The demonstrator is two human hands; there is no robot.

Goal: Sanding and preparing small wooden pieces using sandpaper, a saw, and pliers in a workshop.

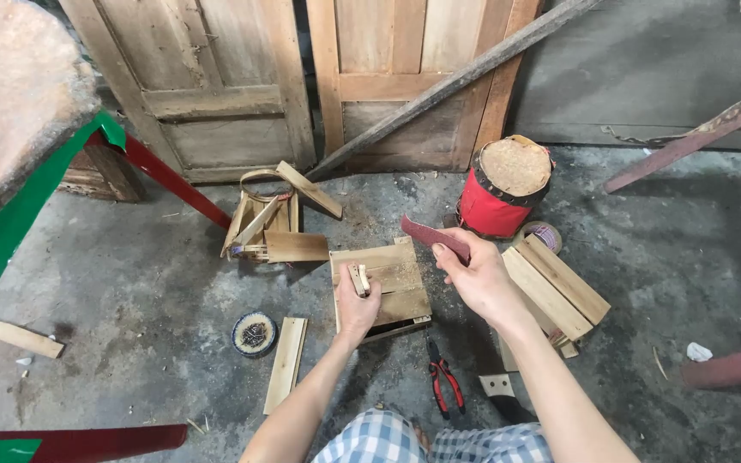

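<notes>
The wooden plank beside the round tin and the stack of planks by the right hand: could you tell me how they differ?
The single plank lies alone, flat on the floor; the stacked planks are piled several together. The single plank looks narrower and thinner than the stacked planks. Both are pale, bare wood.

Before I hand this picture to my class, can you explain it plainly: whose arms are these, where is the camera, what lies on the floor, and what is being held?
The single picture comes from a camera worn on a person's head, looking down at their own two bare arms.

The left hand pinches a small wooden piece over a flat wooden board on the concrete floor. The right hand holds a dark red strip, perhaps sandpaper.

Around them lie red-handled pliers, a stack of planks, a loose slat, a round tin, a half-built wooden frame, and a red drum-shaped stool. Old wooden doors lean behind.
</notes>
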